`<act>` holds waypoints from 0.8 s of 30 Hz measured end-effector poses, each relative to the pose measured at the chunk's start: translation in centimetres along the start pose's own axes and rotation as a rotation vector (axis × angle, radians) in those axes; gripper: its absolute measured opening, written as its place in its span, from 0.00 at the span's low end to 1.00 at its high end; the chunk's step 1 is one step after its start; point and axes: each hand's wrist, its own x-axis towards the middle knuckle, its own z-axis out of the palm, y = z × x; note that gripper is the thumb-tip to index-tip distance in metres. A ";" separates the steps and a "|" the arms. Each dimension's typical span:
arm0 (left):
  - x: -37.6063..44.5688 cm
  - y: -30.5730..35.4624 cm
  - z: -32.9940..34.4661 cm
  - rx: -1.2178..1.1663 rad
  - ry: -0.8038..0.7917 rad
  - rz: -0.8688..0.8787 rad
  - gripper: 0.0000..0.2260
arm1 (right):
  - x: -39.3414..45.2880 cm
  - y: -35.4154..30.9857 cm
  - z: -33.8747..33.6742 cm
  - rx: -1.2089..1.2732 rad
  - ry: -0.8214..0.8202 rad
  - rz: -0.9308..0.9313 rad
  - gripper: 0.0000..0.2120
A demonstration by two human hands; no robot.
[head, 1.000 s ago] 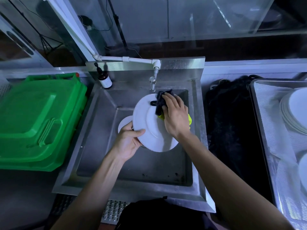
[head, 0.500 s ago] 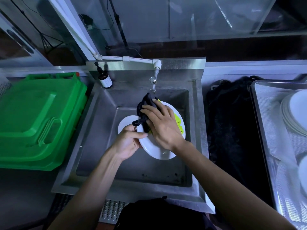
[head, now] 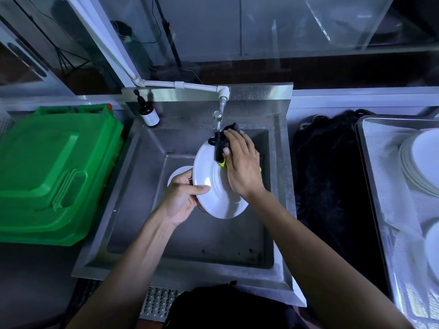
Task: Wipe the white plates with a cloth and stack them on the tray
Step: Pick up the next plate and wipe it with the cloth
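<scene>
The round white plate I am wiping tilts over the steel sink; my left hand grips its near rim, thumb across the face. Farther up, my right hand presses a dark cloth with a yellow patch against its top edge, fingers curled on it. I judge wiping under way; next comes carrying the plate right to the metal tray, onto the stacked white plates.
</scene>
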 end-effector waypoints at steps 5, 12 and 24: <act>0.2 -0.1 0.4 -0.010 0.047 0.004 0.17 | 0.0 0.4 0.2 0.008 0.004 0.141 0.22; 0.6 -0.3 1.3 -0.018 0.081 0.003 0.19 | -1.9 -0.3 0.9 -0.030 -0.036 0.231 0.24; 1.2 1.6 -1.4 -0.081 -0.010 0.001 0.24 | -2.4 -2.6 1.2 -0.167 -0.079 -0.070 0.23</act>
